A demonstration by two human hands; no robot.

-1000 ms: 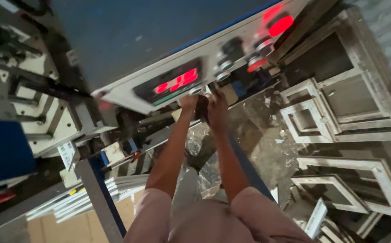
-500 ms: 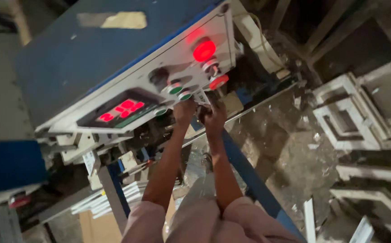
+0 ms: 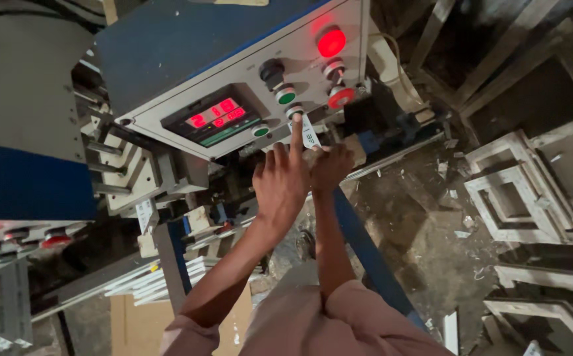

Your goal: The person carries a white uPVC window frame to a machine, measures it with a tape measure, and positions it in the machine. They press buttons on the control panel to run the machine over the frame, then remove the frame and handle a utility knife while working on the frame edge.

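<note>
A grey control panel (image 3: 233,86) on a blue machine tilts toward me. It carries a red digit display (image 3: 217,117), a lit red lamp (image 3: 331,41), a black knob (image 3: 272,68), a green button (image 3: 286,96) and a red button (image 3: 340,96). My left hand (image 3: 278,188) is raised to the panel; its index finger is stretched out and its tip touches a small button (image 3: 294,112), the other fingers curled. My right hand (image 3: 330,168) is a closed fist just under the panel's lower edge, beside a hanging white tag (image 3: 310,135). Whether it holds anything is hidden.
A second panel with red buttons (image 3: 9,237) shows at the lower left. White frame pieces (image 3: 517,191) lie on the dusty floor at the right. A blue machine leg (image 3: 365,257) runs beside my right arm. White profile strips (image 3: 148,283) lie over cardboard (image 3: 134,323).
The view has swung, so the panel now fills the upper middle. My left hand has risen and its index finger has reached the small button; my right fist stays below the panel.
</note>
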